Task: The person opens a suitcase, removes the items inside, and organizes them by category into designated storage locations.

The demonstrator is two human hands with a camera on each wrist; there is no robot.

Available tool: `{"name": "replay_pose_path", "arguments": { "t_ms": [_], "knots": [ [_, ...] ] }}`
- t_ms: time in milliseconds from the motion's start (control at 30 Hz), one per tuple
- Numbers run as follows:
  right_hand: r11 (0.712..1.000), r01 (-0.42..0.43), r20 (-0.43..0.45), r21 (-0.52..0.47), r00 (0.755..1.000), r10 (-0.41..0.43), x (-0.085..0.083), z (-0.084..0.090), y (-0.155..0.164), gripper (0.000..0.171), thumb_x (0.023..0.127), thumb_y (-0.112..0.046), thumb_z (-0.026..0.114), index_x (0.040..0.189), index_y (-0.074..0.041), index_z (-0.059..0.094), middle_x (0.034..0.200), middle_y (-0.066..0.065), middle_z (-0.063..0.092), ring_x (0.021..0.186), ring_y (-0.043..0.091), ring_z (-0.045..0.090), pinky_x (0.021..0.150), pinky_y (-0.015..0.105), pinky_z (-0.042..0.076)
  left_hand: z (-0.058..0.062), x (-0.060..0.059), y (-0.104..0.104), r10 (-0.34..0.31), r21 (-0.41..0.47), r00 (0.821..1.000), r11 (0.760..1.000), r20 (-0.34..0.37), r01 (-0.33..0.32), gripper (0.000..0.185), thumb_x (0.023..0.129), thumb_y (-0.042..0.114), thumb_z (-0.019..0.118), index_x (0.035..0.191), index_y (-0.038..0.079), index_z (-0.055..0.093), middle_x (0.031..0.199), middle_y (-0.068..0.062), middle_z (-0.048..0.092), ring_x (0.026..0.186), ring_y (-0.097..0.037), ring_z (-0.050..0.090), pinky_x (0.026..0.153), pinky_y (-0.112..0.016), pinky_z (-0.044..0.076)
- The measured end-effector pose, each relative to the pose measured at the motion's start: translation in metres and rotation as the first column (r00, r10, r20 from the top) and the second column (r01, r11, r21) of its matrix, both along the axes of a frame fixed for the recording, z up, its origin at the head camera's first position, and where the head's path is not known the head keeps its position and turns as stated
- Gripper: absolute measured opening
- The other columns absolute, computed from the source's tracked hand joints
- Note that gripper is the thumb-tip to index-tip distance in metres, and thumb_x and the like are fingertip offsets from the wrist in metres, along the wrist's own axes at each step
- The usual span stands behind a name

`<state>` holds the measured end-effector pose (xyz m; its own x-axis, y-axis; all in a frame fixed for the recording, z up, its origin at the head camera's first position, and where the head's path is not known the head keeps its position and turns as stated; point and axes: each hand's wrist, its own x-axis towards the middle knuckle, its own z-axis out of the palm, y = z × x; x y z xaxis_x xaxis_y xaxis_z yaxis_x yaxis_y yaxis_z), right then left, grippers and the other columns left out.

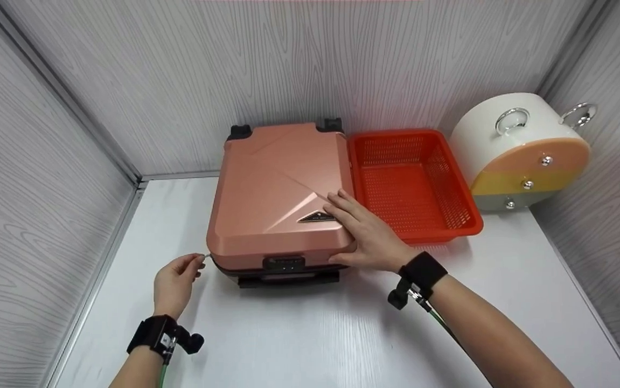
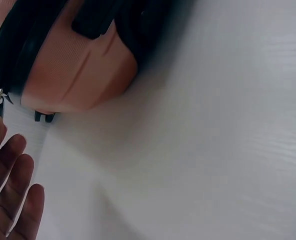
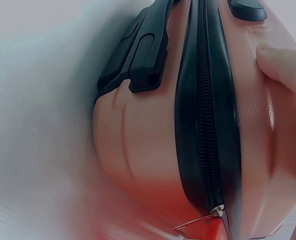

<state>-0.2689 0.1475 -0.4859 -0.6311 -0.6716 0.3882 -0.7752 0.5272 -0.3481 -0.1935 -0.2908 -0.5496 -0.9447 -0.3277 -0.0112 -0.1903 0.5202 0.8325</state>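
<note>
The left hand (image 1: pixel 176 284) is nearest, at about 7 o'clock from the case (image 1: pixel 280 188). Its thumb and first finger pinch the small zip pull (image 1: pixel 207 256) at the case's front left corner. The other fingers are loose. Pinching the pull this way lets the hand tug the zip along the edge.

The right hand (image 1: pixel 366 231) lies flat on the lid, at about 4 o'clock on the case. Its fingers are straight and spread, and they hold nothing. It presses down, likely so the case does not slide while the zip is pulled.

The pink case lies flat in the middle of the white table (image 1: pixel 310 334). Its dark handle and lock face the person. In the right wrist view the black zip (image 3: pixel 207 125) looks closed along that side.

Farther off, at 2 o'clock, an orange basket (image 1: pixel 463 202) touches the case. Past it sits a round white box (image 1: pixel 520 151) with 2 metal rings.
</note>
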Motion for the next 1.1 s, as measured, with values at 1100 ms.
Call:
{"name": "replay_pose_path", "arguments": {
  "t_ms": [1100],
  "knots": [
    [1.0, 0.001, -0.02, -0.022, 1.0, -0.001, -0.001, -0.001, -0.001, 0.107, 0.078, -0.048, 0.088, 0.163, -0.02, 0.029, 0.17, 0.0, 0.018, 0.157, 0.021, 0.008, 0.119, 0.054, 0.026, 0.039, -0.073, -0.004, -0.151, -0.121, 0.987, 0.98, 0.054, 0.157, 0.052, 0.111, 0.034, 0.043, 0.153, 0.004, 0.046, 0.143, -0.022, 0.057, 0.124, -0.038, 0.06, 0.098, -0.048, 0.05]
  ]
}}
